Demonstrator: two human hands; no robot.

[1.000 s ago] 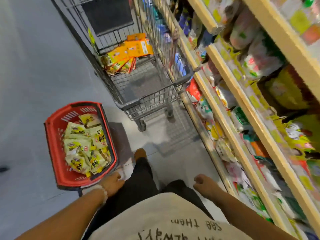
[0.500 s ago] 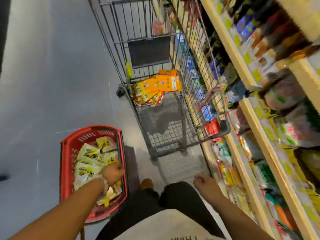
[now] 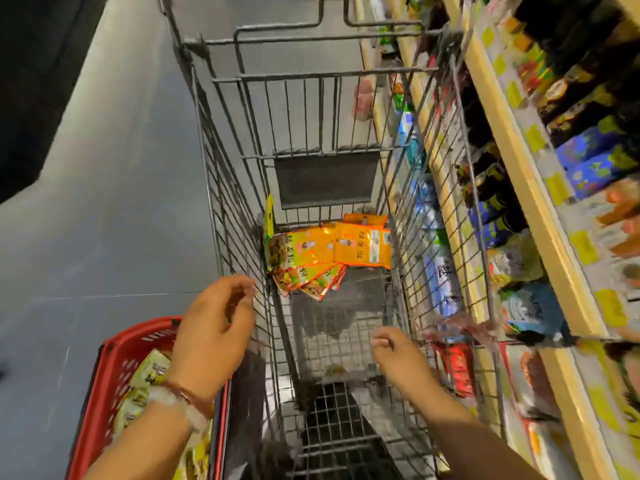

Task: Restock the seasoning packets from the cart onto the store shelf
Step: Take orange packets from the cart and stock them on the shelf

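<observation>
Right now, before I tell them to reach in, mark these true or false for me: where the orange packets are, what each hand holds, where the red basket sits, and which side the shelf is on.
1. The orange seasoning packets lie at the far end of the wire cart. True.
2. The left hand grips a packet. False: its fingers are loosely curled and hold nothing, beside the cart's left wall.
3. The right hand holds nothing. True.
4. The red basket sits inside the cart. False: it is outside, left of the cart, with yellow-green packets in it.
5. The store shelf is on the person's left. False: it runs along the right.
</observation>
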